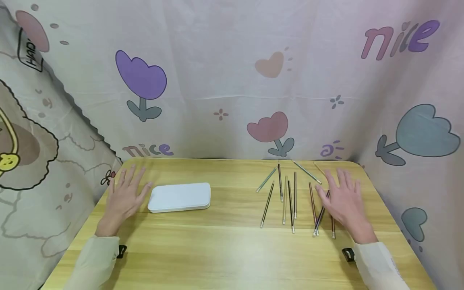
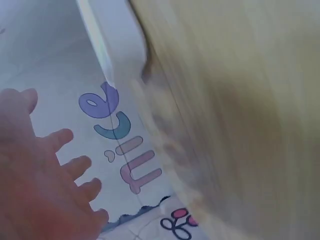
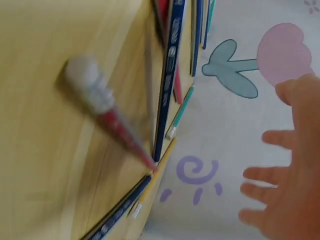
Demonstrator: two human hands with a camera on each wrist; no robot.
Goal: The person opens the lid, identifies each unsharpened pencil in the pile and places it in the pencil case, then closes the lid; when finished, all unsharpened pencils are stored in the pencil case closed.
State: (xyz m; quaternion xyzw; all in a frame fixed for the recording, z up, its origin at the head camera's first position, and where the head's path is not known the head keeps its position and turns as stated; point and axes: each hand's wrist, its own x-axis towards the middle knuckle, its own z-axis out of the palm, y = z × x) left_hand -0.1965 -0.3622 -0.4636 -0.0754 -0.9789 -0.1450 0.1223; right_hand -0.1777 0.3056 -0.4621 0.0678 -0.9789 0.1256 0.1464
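A white flat case (image 1: 179, 197) lies closed on the table, left of centre. My left hand (image 1: 125, 201) is beside its left end, palm down with fingers spread, holding nothing; the case's edge (image 2: 117, 40) also shows in the left wrist view. Several pencils with eraser ends lie scattered on the right half, among them a dark one (image 1: 267, 204) and a green one (image 1: 306, 172). Over the rightmost pencils, my right hand (image 1: 344, 201) spreads its fingers, hiding parts of them and gripping none. In the right wrist view, a red pencil (image 3: 120, 127) looms near the camera beside that hand (image 3: 295, 170).
The wooden table (image 1: 217, 257) ends at a printed cloth (image 1: 217, 80) hanging behind it and along both sides. Between the case and the pencils lies bare wood. A black wrist mount shows at each cuff.
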